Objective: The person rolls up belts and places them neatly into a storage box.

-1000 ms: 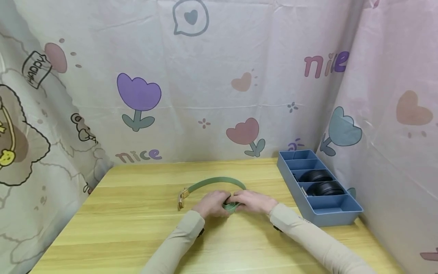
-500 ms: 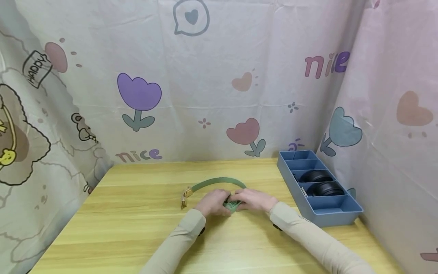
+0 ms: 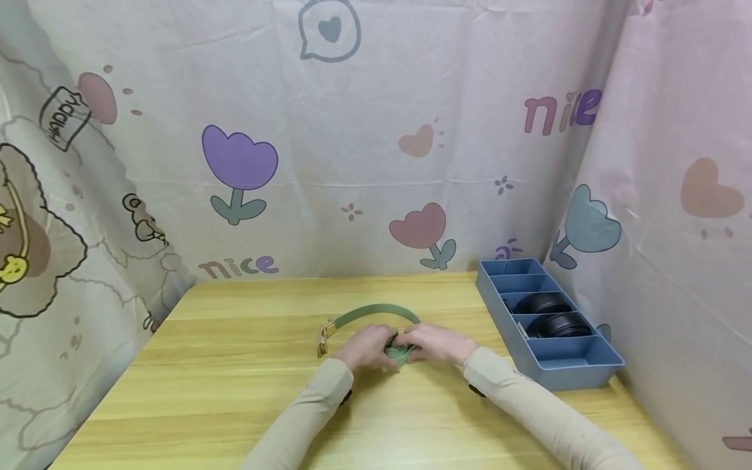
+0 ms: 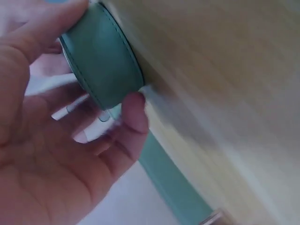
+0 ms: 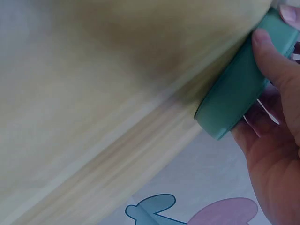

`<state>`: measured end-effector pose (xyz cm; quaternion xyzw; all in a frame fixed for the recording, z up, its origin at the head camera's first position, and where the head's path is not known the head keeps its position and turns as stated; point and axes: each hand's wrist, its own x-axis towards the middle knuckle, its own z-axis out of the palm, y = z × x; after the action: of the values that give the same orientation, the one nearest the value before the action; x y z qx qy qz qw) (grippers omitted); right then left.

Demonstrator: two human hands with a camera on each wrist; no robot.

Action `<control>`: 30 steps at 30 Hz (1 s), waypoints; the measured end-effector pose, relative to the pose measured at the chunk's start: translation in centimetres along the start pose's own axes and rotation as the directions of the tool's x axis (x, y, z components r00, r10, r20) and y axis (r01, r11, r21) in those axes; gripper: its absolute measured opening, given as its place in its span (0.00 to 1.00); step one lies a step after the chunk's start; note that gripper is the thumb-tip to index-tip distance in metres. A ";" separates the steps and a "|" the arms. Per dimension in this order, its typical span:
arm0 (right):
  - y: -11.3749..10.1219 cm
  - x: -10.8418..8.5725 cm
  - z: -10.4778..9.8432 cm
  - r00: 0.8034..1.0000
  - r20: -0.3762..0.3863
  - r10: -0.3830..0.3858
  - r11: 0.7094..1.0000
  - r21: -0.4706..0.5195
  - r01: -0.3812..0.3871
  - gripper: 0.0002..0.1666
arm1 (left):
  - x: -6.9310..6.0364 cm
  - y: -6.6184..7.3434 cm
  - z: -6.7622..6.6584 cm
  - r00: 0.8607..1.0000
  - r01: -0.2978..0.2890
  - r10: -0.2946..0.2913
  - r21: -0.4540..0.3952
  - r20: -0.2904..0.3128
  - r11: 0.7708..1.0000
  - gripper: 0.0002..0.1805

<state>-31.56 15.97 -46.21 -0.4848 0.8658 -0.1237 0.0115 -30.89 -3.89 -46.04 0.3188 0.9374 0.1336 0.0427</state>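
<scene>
A green belt (image 3: 376, 309) lies on the table, partly wound into a spiral coil (image 3: 399, 352) that stands on its edge between both hands. Its loose length arcs behind the hands to a gold buckle (image 3: 323, 336) on the left. My left hand (image 3: 369, 347) grips the coil's left side, with thumb and fingers curled about it. From the other side my right hand (image 3: 437, 343) holds the coil; in the right wrist view its thumb presses the outer green strap (image 5: 239, 84). The left wrist view shows the stitched outer turn of the coil (image 4: 101, 56).
At the right of the table stands a blue compartment box (image 3: 578, 356). Two black coiled items (image 3: 558, 323) sit in its middle compartments. A printed curtain (image 3: 352, 163) hangs behind the wooden table (image 3: 205, 391) and along both sides.
The gold buckle has slid to the right, closer to the hands, and the loose strap's arc has become shorter. Both hands stay at nearly the same place around the coil.
</scene>
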 end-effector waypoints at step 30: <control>0.0 0.1 0.9 0.993 -0.019 0.120 0.988 -0.098 -0.122 0.25 | -4.0 -6.7 -3.4 0.978 0.199 -0.203 -0.093 -0.043 0.976 0.12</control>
<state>-31.51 15.75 -47.04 -0.4305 0.8987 -0.0827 -0.0107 -32.22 -12.14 -44.70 0.2165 0.9588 0.1779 0.0456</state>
